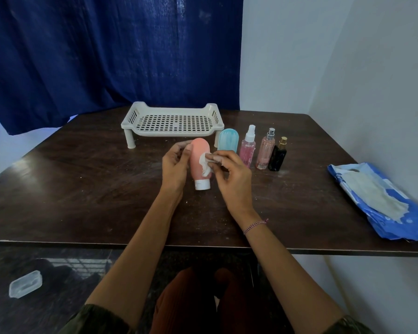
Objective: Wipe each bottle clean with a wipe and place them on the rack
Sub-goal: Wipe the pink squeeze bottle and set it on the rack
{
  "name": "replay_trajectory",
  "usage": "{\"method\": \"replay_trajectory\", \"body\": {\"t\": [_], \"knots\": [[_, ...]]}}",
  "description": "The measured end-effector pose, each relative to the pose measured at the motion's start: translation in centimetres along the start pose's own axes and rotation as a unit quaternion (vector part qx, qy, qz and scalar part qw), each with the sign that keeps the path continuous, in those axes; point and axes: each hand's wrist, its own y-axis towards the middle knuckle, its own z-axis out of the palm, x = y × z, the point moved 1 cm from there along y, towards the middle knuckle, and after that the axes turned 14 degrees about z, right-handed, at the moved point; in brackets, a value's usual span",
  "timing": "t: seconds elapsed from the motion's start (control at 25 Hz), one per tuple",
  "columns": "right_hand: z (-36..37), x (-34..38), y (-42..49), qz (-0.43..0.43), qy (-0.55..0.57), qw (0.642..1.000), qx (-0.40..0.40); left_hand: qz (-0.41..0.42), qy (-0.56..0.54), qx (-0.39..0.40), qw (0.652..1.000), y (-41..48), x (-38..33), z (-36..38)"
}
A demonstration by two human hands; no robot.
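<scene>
No text, brand, number or sign is legible anywhere in the view. The blue wipe pack (377,201), lying on the surface (82,189), carries faint white print along its left edge, too small and blurred to read. The silver-capped bottle (264,150) bears a small label near its base, and that too cannot be read.
</scene>
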Motion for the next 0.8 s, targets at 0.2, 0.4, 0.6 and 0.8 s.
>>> {"method": "replay_trajectory", "body": {"t": [0.2, 0.4, 0.6, 0.8], "knots": [[-0.1, -0.3, 0.1, 0.012, 0.000, 1.000, -0.005, 0.038, 0.044, 0.001, 0.998, -0.3, -0.4, -0.2], [0.1, -0.2, 0.1, -0.013, -0.004, 1.000, 0.012, 0.037, 0.014, 0.059, 0.998, -0.7, -0.9, 0.5], [0.1, -0.2, -0.1, 0.002, 0.001, 1.000, 0.016, 0.014, -0.055, 0.079, 0.995, -0.7, -0.8, 0.7], [0.3, -0.1, -0.1, 0.009, 0.014, 0.999, 0.034, -0.027, -0.103, 0.092, 0.990, -0.6, -0.5, 0.9]]}}
